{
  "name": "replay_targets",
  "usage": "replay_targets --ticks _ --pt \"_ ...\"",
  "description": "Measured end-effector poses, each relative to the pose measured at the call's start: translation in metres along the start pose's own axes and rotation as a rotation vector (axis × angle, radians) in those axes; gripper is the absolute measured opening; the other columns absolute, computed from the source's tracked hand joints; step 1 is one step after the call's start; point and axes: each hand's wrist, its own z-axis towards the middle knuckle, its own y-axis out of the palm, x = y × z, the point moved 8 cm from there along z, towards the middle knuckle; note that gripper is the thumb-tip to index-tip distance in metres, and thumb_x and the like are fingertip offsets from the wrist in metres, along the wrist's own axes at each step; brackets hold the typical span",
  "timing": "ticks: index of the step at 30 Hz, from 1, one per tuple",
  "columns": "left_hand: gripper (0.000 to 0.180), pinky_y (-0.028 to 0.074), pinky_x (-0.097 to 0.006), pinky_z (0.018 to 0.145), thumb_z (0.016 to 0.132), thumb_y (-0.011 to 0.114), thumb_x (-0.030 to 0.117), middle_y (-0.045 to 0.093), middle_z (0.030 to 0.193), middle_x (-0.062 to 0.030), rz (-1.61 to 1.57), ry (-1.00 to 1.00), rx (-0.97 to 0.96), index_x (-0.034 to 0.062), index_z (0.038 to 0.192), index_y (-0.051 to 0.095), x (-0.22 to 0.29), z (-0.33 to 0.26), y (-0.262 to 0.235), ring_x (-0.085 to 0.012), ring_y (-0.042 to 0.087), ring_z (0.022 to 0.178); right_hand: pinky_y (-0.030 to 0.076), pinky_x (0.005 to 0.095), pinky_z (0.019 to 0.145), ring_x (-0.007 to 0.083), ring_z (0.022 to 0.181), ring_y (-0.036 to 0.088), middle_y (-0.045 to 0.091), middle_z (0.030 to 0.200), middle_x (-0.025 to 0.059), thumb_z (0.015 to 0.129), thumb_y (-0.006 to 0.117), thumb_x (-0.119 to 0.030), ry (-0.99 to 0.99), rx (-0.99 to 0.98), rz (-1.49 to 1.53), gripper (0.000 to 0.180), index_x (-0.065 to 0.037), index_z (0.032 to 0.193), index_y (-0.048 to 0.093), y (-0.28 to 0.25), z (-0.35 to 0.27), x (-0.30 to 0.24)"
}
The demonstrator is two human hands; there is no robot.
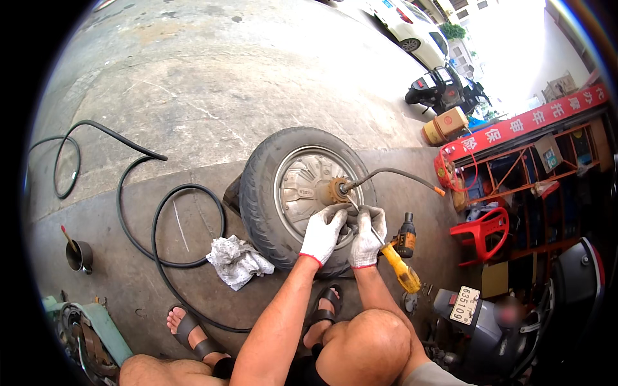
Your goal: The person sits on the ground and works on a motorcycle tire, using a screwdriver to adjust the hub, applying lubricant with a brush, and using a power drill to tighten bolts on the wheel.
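Note:
A motor wheel (309, 183) with a black tyre and silver hub lies in front of me. From its brown, toothed-looking centre piece (336, 190), a dark cable (396, 171) with an orange tip runs off to the right. My right hand (368, 237), in a white glove, is closed around the shaft of a screwdriver with a yellow handle (402, 269). The shaft slants up to the hub centre, and the handle sticks out below the hand. Also gloved, my left hand (324, 233) is closed at the hub's near side; what its fingers hold is hidden.
A power drill (405, 238) stands right of the wheel, a crumpled rag (237, 262) left of it. A black hose (154, 231) loops across the left floor, near a metal cup (78, 257). At right are a red chair (484, 235), shelves and a parked scooter (479, 328).

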Motion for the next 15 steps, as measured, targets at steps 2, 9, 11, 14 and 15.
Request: replay_targets --ticks 2,9,11,14,15 --pt "0.031 0.049 -0.023 0.065 0.102 0.058 0.013 0.073 0.093 -0.0049 -0.011 0.035 0.016 -0.0051 0.127 0.065 -0.002 0.001 -0.001 -0.0062 0.057 0.071 0.050 0.0246 0.074 0.0083 0.080 0.059 0.065 0.090 0.0033 0.100 0.057 -0.003 -0.009 -0.038 -0.028 0.002 -0.002 0.100 0.059 0.004 -0.001 -0.004" --pt "0.032 0.044 -0.020 0.058 0.103 0.057 0.019 0.070 0.090 -0.0001 0.034 -0.020 0.004 -0.0008 0.127 0.065 -0.007 0.002 -0.005 -0.0036 0.056 0.070 0.056 0.0281 0.064 0.0141 0.070 0.066 0.066 0.090 0.0087 0.101 0.056 -0.004 0.047 0.036 0.006 0.002 -0.003 0.103 0.055 0.002 0.003 0.004" --pt "0.032 0.045 -0.020 0.058 0.103 0.057 0.018 0.069 0.088 0.0002 0.044 0.003 -0.014 -0.0007 0.127 0.066 -0.003 0.001 0.000 -0.0037 0.056 0.069 0.057 0.0294 0.063 0.0160 0.069 0.068 0.066 0.090 0.0100 0.101 0.056 -0.005 0.099 0.121 0.083 0.004 -0.003 0.104 0.054 -0.007 0.004 0.009" --pt "0.031 0.045 -0.020 0.058 0.103 0.057 0.018 0.068 0.086 0.0005 0.042 0.014 -0.009 -0.0005 0.126 0.067 -0.001 0.002 -0.001 -0.0038 0.055 0.069 0.057 0.0318 0.066 0.0185 0.072 0.068 0.066 0.092 0.0103 0.101 0.056 -0.006 0.135 0.096 0.117 0.006 -0.003 0.105 0.053 -0.009 0.000 0.013" --pt "0.031 0.045 -0.020 0.058 0.103 0.057 0.017 0.068 0.085 0.0006 0.036 0.006 -0.008 -0.0004 0.126 0.067 -0.002 0.001 0.001 -0.0039 0.055 0.069 0.057 0.0308 0.069 0.0171 0.074 0.068 0.066 0.092 0.0094 0.101 0.056 -0.005 0.117 0.073 0.112 0.005 -0.002 0.105 0.054 -0.008 -0.003 0.007"
